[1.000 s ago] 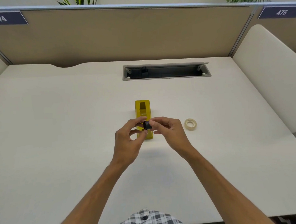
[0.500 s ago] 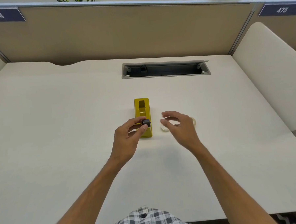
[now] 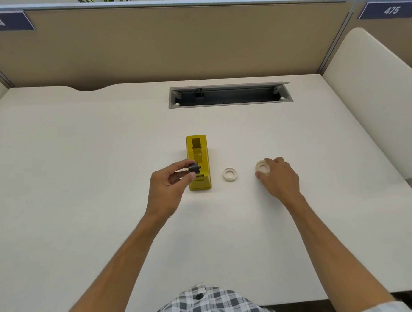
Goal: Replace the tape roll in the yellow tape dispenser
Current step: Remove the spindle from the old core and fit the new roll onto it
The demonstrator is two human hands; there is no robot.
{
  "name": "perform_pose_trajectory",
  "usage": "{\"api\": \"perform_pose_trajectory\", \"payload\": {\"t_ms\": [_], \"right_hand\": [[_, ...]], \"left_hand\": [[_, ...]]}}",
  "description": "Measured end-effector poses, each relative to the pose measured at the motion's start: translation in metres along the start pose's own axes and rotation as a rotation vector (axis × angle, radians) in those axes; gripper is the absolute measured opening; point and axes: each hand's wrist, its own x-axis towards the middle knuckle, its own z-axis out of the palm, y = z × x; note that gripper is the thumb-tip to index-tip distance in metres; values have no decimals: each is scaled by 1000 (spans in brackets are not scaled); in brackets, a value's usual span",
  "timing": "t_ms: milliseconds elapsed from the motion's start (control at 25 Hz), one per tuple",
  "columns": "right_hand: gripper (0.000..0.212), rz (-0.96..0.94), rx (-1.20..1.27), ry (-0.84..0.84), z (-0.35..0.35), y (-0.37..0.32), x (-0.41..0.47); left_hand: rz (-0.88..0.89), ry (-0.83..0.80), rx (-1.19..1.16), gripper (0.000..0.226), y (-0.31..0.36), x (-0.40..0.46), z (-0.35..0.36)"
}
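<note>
Two steps remain: left hand (image 3: 168, 188) pinches the black spindle (image 3: 194, 168); right hand (image 3: 276, 178) closes on the fresh tape roll (image 3: 261, 166); yellow tape dispenser (image 3: 199, 162) empty.

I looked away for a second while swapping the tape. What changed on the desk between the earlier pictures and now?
The right hand let go of the black spool, set a white ring down beside the yellow dispenser, then moved right and closed its fingers on the tape roll. The left hand kept hold of the spool over the dispenser, which did not move.
</note>
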Motion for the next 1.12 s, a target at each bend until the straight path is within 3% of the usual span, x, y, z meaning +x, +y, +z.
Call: {"api": "perform_pose_trajectory", "payload": {"t_ms": [120,240,440,760,1120], "right_hand": [[47,1,216,53,-1,2,-4],[44,14,648,76,-4,-5,-17],[34,-48,1064,-48,-17,-24,-49],[37,-215,1218,-205,-37,-65,-81],[42,-323,1212,-297,-46,-89,-84]], "left_hand": [[7,12,35,29,0,1,-2],[-4,12,21,26,1,1,-2],[-38,-9,-23,29,2,-2,3],[-22,-78,-3,26,9,-9,16],[45,-120,-21,28,15,-12,19]]}}
